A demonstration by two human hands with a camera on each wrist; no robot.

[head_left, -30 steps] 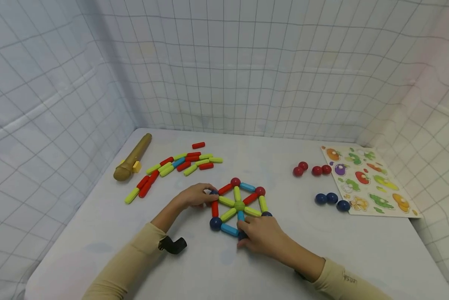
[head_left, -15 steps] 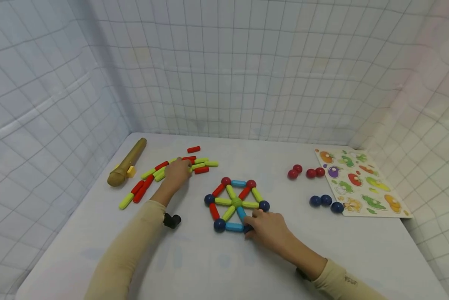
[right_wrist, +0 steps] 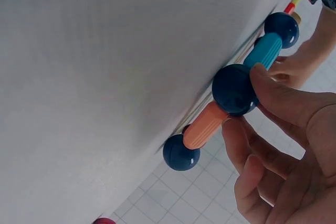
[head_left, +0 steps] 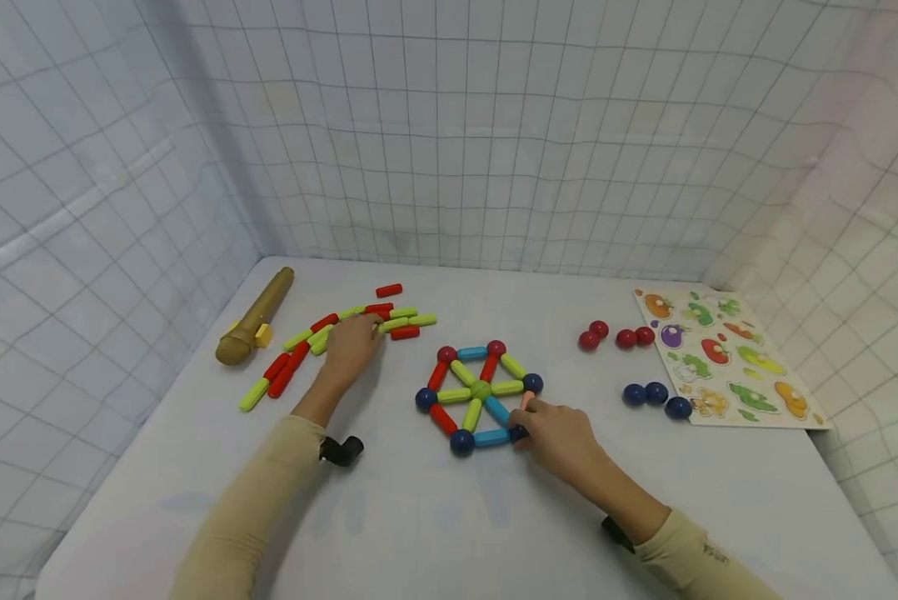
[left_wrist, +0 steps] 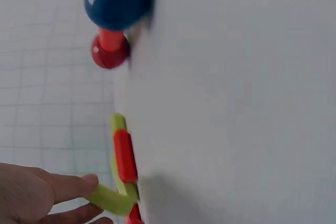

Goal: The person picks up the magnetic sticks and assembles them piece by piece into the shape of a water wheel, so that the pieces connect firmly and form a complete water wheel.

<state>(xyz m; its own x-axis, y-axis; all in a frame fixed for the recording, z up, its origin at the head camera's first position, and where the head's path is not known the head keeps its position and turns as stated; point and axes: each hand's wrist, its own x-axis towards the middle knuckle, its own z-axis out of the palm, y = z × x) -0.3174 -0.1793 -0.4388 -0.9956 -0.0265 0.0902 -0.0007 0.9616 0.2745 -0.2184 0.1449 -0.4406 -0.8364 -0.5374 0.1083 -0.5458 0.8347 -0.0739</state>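
Note:
A flat six-sided wheel [head_left: 481,389] of magnetic sticks and balls lies mid-table, its sticks meeting at a green centre ball. My right hand [head_left: 561,437] pinches a navy ball [right_wrist: 233,90] at its near right corner between thumb and fingers. From that ball run a blue stick [right_wrist: 264,51] and an orange stick [right_wrist: 206,125], the latter reaching another navy ball [right_wrist: 181,152]. Over at the loose sticks on the left, my left hand [head_left: 352,346] pinches a yellow-green stick [left_wrist: 109,200]. Several red and yellow-green sticks [head_left: 289,369] lie around it.
Red balls [head_left: 626,338] and navy balls [head_left: 656,393] rest on the right, beside a vegetable picture board [head_left: 726,367]. A brown club-shaped object [head_left: 257,317] with yellow bits lies at the far left. Gridded white cloth walls [head_left: 479,142] enclose the back and sides.
My left hand has left the wheel's left navy ball for the loose sticks and now pinches one. The wheel has turned somewhat as my right hand moved right and away, and its orange stick now shows.

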